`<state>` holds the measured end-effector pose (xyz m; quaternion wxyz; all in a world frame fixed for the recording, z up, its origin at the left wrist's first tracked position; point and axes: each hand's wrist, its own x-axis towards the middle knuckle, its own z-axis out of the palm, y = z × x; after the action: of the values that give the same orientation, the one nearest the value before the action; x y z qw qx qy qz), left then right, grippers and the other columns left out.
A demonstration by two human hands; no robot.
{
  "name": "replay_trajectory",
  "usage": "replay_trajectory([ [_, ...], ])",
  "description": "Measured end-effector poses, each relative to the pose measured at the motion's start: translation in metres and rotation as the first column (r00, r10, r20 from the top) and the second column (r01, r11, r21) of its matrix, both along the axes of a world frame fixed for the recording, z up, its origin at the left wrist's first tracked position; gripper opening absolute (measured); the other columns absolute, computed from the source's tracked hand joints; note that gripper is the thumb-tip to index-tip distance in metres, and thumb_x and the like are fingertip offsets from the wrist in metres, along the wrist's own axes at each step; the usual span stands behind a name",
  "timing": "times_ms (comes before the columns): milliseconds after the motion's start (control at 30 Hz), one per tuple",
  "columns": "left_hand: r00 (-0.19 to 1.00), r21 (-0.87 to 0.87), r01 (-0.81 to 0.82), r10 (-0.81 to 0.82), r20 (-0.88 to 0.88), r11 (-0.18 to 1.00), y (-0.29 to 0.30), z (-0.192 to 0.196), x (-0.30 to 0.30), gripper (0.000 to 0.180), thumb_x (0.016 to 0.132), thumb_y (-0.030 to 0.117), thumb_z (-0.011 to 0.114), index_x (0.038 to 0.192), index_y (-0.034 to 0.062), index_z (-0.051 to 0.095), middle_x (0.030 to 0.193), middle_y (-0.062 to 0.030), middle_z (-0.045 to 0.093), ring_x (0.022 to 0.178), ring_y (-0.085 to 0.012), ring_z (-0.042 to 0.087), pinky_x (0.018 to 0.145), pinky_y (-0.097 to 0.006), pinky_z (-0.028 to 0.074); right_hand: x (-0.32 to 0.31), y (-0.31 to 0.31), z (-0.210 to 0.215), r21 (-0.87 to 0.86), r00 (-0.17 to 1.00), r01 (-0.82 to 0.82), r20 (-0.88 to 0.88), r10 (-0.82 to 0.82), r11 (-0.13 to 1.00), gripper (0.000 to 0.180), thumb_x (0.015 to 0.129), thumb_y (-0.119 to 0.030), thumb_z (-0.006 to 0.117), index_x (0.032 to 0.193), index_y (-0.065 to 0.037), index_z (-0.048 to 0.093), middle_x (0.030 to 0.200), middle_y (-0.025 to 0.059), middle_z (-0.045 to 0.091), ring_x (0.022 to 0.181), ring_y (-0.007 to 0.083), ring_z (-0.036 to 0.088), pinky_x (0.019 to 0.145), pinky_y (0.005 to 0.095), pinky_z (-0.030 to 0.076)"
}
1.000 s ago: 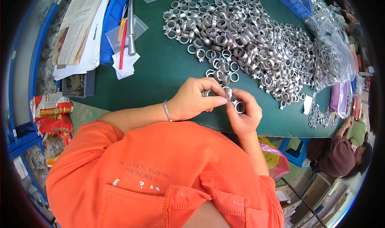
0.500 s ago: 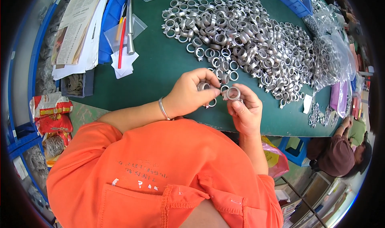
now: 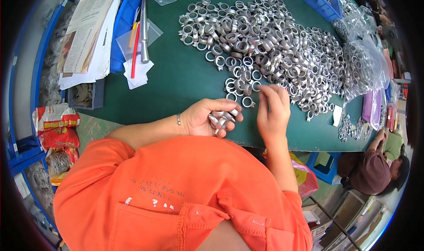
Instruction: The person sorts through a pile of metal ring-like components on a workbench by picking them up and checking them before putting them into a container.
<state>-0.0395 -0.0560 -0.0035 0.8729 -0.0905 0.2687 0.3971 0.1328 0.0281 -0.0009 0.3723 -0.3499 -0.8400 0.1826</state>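
Observation:
Several small silver metal rings (image 3: 222, 119), each with a small projecting lug, lie gathered in my left hand (image 3: 198, 117), whose fingers curl round them close to the table's front edge. To its right, my right hand (image 3: 274, 112) reaches over the table with fingers bent and close together. Its fingertips meet the edge of a metal ring (image 3: 255, 87) at the near end of a large pile of like rings (image 3: 247, 34). Part of that grip is hidden behind the fingers. A few loose rings (image 3: 247, 102) lie between my hands and the pile.
The green table (image 3: 172, 78) carries a blue bin (image 3: 320, 3) and clear bags of parts (image 3: 362, 65) at the right. Papers (image 3: 88, 34), a red pen (image 3: 135, 52) and a metal rod (image 3: 144, 30) are at the left. Another person (image 3: 371, 171) sits at far right.
My left hand has drawn back toward me and turned, now showing several rings in it. My right hand no longer holds up its earlier ring and has moved up toward the pile.

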Motion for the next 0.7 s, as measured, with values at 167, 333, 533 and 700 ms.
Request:
replay_trajectory([
  [167, 0.997, 0.095, -0.055, 0.060, -0.048, 0.994, 0.002, 0.004, 0.000, 0.008, 0.085, 0.018, 0.056, 0.087, 0.0097, 0.055, 0.081, -0.0070, 0.056, 0.062, -0.0148, 0.052, 0.043, -0.025, 0.041, 0.014, 0.012, -0.016, -0.112, 0.987, 0.026, 0.159, -0.008, 0.993, 0.018, 0.070, -0.001, 0.063, 0.087, -0.005, 0.060, 0.071, 0.0101, 0.054, 0.069, 0.0301, 0.051, 0.063, 0.0352, 0.043],
  [333, 0.954, 0.263, -0.029, 0.105, -0.282, 0.964, 0.007, 0.005, -0.001, 0.009, 0.084, 0.014, 0.057, 0.087, 0.0062, 0.055, 0.080, -0.0073, 0.056, 0.059, -0.0131, 0.052, 0.042, -0.025, 0.041, 0.020, -0.002, -0.008, -0.798, 0.892, -0.308, -0.432, -0.134, 0.519, 0.007, 0.083, -0.003, 0.059, 0.086, 0.002, 0.055, 0.079, 0.0036, 0.060, 0.068, 0.0081, 0.056, 0.059, 0.0206, 0.044],
  [533, 0.947, 0.264, -0.005, 0.089, -0.309, 0.965, 0.011, 0.006, 0.004, 0.011, 0.084, 0.013, 0.058, 0.088, 0.0034, 0.054, 0.079, -0.0077, 0.055, 0.057, -0.0126, 0.052, 0.042, -0.025, 0.042, 0.023, -0.012, -0.010, -0.612, 0.637, -0.640, -0.761, -0.125, 0.464, 0.014, 0.086, -0.010, 0.056, 0.092, 0.003, 0.055, 0.081, 0.0128, 0.061, 0.065, 0.0169, 0.061, 0.056, 0.0265, 0.050],
  [700, 0.934, 0.252, -0.001, 0.091, -0.344, 0.968, 0.010, 0.007, 0.004, 0.012, 0.084, 0.013, 0.058, 0.088, 0.0030, 0.054, 0.078, -0.0079, 0.055, 0.057, -0.0126, 0.052, 0.042, -0.025, 0.043, 0.022, -0.012, -0.012, -0.550, 0.632, -0.618, -0.773, -0.061, 0.563, 0.019, 0.087, -0.014, 0.056, 0.090, 0.004, 0.056, 0.086, 0.0169, 0.060, 0.066, 0.0198, 0.061, 0.057, 0.0289, 0.052],
])
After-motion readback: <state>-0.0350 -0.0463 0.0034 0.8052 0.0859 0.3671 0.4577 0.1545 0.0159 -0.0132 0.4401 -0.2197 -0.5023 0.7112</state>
